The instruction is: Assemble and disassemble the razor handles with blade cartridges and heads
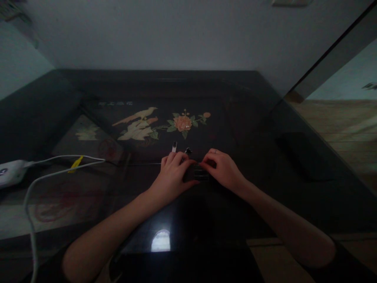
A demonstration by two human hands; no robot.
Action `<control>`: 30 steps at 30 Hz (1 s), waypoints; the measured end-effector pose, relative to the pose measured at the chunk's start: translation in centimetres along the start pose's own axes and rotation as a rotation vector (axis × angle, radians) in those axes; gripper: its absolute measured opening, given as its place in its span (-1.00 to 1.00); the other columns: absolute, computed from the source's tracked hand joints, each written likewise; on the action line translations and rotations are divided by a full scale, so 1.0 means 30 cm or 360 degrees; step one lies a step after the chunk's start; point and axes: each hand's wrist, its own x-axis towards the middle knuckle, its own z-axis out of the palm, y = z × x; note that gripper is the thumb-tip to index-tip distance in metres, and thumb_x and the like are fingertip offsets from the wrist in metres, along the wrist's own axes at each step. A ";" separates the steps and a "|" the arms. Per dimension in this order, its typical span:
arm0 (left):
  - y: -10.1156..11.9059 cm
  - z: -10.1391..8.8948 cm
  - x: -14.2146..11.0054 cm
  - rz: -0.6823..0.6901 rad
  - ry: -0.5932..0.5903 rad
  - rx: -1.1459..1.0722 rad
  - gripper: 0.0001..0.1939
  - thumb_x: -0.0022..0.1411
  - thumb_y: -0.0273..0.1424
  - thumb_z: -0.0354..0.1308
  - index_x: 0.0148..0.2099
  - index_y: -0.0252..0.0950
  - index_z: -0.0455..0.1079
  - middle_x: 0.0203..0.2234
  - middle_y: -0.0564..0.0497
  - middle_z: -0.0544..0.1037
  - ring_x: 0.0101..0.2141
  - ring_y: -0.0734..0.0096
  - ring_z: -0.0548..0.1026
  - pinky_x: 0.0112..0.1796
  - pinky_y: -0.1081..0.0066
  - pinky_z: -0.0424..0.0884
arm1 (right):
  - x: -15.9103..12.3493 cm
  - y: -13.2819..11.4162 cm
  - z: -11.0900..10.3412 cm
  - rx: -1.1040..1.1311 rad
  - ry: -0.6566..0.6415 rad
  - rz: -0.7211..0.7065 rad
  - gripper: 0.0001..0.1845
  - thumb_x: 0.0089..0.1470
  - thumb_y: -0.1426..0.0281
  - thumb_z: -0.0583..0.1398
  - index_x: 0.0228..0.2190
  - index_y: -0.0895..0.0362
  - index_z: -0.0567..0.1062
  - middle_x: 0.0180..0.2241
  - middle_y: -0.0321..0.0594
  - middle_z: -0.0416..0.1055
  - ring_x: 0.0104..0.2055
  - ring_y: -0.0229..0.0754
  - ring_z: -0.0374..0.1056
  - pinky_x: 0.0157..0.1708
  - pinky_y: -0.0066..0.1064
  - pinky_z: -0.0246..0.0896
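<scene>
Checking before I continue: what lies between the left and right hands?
In the head view, a small dark object with pale lines lies between the left hand and the right hand; too dim to identify it further.

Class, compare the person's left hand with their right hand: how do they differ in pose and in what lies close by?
The left hand has thumb and forefinger parted around a small dark object; the right hand has its fingertips bunched near that object's far side. A small pale item shows just beyond the left hand's fingers; the right hand is farther from it. Both hands are bare and meet at the dark object.
</scene>
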 end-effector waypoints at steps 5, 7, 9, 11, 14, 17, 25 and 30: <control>-0.003 -0.004 0.000 0.0002 -0.0005 -0.0008 -0.52 0.05 -0.22 0.33 0.03 -0.22 0.41 -0.10 -0.11 0.39 -0.05 0.06 0.29 -0.06 0.09 0.22 | 0.000 0.007 0.002 0.0051 0.0074 -0.0009 -0.93 0.08 0.43 0.26 -0.39 0.15 0.45 -0.43 -0.31 0.33 -0.39 -0.26 0.26 -0.38 -0.43 0.11; -0.007 -0.006 -0.001 0.0004 0.0006 0.0002 -0.52 0.06 -0.23 0.33 0.03 -0.21 0.41 -0.10 -0.10 0.39 -0.05 0.06 0.29 -0.07 0.10 0.22 | 0.002 0.017 -0.007 0.0104 0.0092 -0.0055 -0.89 0.13 0.36 0.24 -0.37 0.15 0.46 -0.44 -0.31 0.33 -0.41 -0.26 0.26 -0.39 -0.43 0.12; -0.013 -0.009 -0.002 0.0002 0.0019 0.0020 -0.53 0.06 -0.24 0.33 0.04 -0.20 0.41 -0.10 -0.10 0.39 -0.04 0.05 0.29 -0.08 0.11 0.22 | 0.004 0.029 -0.022 0.0122 0.0040 -0.0119 -0.88 0.15 0.35 0.22 -0.34 0.16 0.47 -0.43 -0.30 0.33 -0.40 -0.25 0.27 -0.38 -0.42 0.15; -0.018 -0.012 -0.004 0.0003 0.0029 0.0034 -0.53 0.07 -0.24 0.32 0.04 -0.18 0.40 -0.10 -0.09 0.39 -0.04 0.05 0.29 -0.09 0.11 0.21 | 0.001 0.039 -0.038 0.0073 -0.0082 -0.0179 -0.83 0.09 0.34 0.27 -0.27 0.16 0.49 -0.37 -0.26 0.35 -0.34 -0.21 0.30 -0.34 -0.40 0.20; -0.019 -0.020 -0.005 0.0031 0.0039 0.0038 -0.53 0.07 -0.23 0.32 0.04 -0.18 0.39 -0.09 -0.08 0.40 -0.05 0.07 0.30 -0.09 0.13 0.20 | -0.009 0.039 -0.051 -0.0098 -0.0263 -0.0246 -0.54 -0.06 0.24 0.37 -0.13 0.17 0.47 -0.21 -0.15 0.36 -0.17 -0.09 0.33 -0.18 -0.30 0.26; -0.014 -0.028 -0.002 0.0031 0.0080 -0.0003 -0.62 0.12 -0.27 0.28 0.00 -0.18 0.40 -0.13 -0.04 0.44 -0.08 0.13 0.33 -0.10 0.16 0.18 | -0.021 0.022 -0.050 -0.0296 -0.0312 -0.0270 -0.41 -0.09 0.18 0.37 -0.05 0.19 0.43 -0.12 -0.07 0.36 -0.06 0.02 0.32 -0.06 -0.18 0.26; 0.006 -0.013 0.012 0.0037 0.0169 -0.0079 -0.87 0.20 -0.42 0.20 -0.16 -0.19 0.44 -0.22 0.04 0.51 -0.14 0.24 0.39 -0.13 0.23 0.16 | -0.028 -0.005 -0.035 -0.0376 -0.0279 -0.0205 -0.52 -0.05 0.23 0.36 -0.11 0.18 0.44 -0.13 -0.07 0.38 -0.06 0.03 0.35 -0.07 -0.13 0.31; 0.016 0.004 0.012 0.0054 0.0151 -0.0041 -0.88 0.21 -0.41 0.19 -0.16 -0.21 0.44 -0.23 0.03 0.51 -0.15 0.25 0.41 -0.16 0.24 0.16 | -0.031 -0.006 -0.034 -0.0371 -0.0270 -0.0196 -0.52 -0.07 0.23 0.37 -0.14 0.18 0.44 -0.14 -0.08 0.39 -0.06 0.03 0.36 -0.10 -0.15 0.32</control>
